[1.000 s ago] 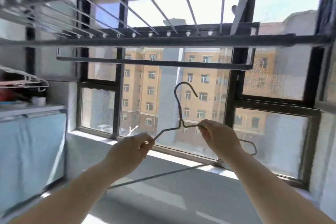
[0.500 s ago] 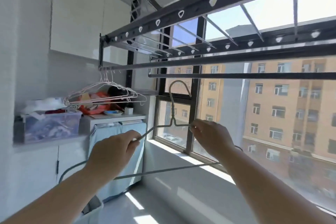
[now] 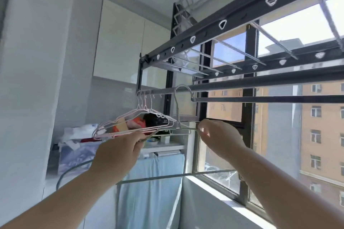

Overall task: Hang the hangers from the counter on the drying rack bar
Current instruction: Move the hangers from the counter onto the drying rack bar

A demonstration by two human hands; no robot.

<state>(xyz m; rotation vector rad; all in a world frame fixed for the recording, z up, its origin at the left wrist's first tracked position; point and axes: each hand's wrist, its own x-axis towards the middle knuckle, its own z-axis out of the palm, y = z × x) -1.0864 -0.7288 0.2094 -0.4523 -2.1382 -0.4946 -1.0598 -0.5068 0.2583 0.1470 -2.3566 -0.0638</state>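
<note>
Both forearms are bare to the frame's lower edge with no sleeve showing, and the left hand (image 3: 119,151) and right hand (image 3: 219,135) carry no glove, ring, watch or band that can be seen.

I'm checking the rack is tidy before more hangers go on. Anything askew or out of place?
Nothing stands out. The white hangers hang bunched at the bar's left end; both hands hold a grey hanger, its hook at the bar.
</note>
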